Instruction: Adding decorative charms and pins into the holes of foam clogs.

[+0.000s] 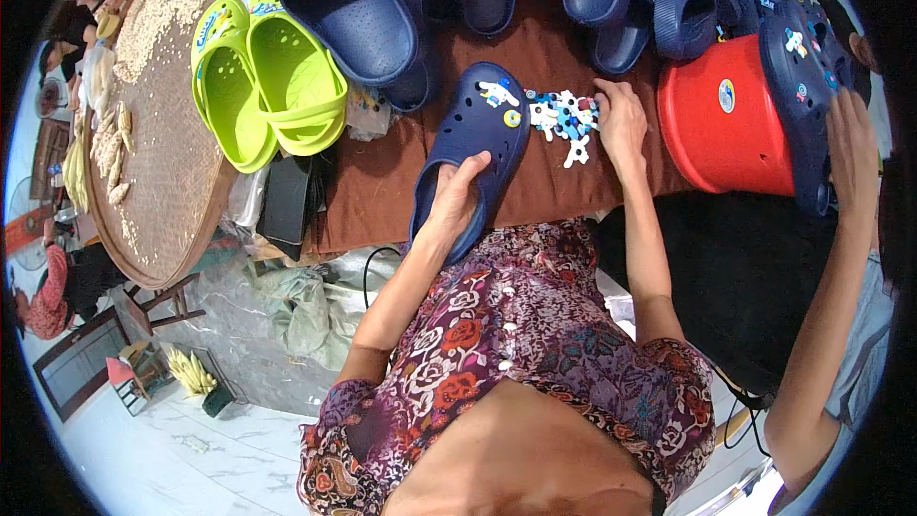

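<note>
My left hand grips a navy clog by its heel opening, thumb along the upper and fingers inside. The clog rests toe away from me, with a white-and-blue charm and a yellow charm on its toe. To its right lies a small pile of shoe charms, white, blue and black. At the pile's right edge is my right hand, its fingers curled together. Whatever may be between those fingertips is hidden. A brown cloth lies beneath all of this.
Lime-green clogs sit at the left beside a round woven tray holding pale kernels. Large navy clogs line the far side. Right of the pile stands a red bucket; another person's hand touches a charm-covered navy clog there.
</note>
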Motion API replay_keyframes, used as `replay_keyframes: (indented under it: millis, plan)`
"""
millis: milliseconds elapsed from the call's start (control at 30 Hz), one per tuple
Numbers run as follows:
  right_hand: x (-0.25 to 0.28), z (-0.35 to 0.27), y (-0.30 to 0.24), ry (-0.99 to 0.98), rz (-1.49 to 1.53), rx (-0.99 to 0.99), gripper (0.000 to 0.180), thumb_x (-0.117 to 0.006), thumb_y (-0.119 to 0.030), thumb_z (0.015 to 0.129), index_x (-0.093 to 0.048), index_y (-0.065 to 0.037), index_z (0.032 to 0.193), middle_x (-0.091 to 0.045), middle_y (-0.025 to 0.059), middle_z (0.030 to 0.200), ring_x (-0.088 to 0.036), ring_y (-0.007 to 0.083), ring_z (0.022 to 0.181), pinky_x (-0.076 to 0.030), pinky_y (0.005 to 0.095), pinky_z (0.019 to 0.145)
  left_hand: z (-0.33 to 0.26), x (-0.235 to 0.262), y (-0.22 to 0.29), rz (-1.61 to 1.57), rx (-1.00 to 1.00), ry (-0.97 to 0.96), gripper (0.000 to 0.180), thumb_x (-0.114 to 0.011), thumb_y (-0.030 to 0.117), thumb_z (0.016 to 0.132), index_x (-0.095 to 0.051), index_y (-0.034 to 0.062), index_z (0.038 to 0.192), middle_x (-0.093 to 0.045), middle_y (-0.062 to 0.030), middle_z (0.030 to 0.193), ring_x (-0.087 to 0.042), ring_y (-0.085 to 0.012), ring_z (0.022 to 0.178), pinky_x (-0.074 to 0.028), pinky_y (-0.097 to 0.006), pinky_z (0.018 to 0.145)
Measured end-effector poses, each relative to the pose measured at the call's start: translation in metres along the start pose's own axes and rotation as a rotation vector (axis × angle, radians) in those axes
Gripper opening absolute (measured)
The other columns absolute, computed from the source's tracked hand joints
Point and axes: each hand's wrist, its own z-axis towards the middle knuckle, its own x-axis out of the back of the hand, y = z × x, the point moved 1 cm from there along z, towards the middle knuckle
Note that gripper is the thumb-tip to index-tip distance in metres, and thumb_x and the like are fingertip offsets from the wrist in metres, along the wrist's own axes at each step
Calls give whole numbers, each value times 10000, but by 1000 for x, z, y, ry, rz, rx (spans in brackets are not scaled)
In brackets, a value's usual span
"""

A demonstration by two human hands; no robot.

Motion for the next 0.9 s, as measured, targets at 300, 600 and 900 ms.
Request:
replay_keyframes:
  millis: [300, 600, 900]
  plan:
    - [-10, 2, 25, -10, 77, 132, 155, -593, -74, 875, -684, -48, 997, -615, 144, 965, -608, 340, 930, -485, 422, 807, -2, -5, 5, 34, 75, 6, 381, -614, 43, 845, -536, -85, 1195, -651, -131, 1096, -649, -212, 967, -539, -347, 875]
    - [10, -41, -26, -114, 263, 128, 190, -705, -182, 824, -661, -41, 944, -633, 130, 924, -624, 323, 859, -488, 400, 740, 2, 5, 7, 42, 143, -16, 531, -636, 41, 816, -451, -53, 1304, -593, -104, 1194, -591, -203, 1074, -470, -320, 958]
    - [5, -53, -34, -101, 265, 28, 160, -598, -124, 898, -610, -21, 1020, -647, 130, 930, -657, 272, 814, -505, 395, 746, -3, -5, 6, 52, 51, 46, 376, -636, 68, 828, -552, -69, 1168, -650, -119, 1086, -648, -217, 944, -525, -337, 863]
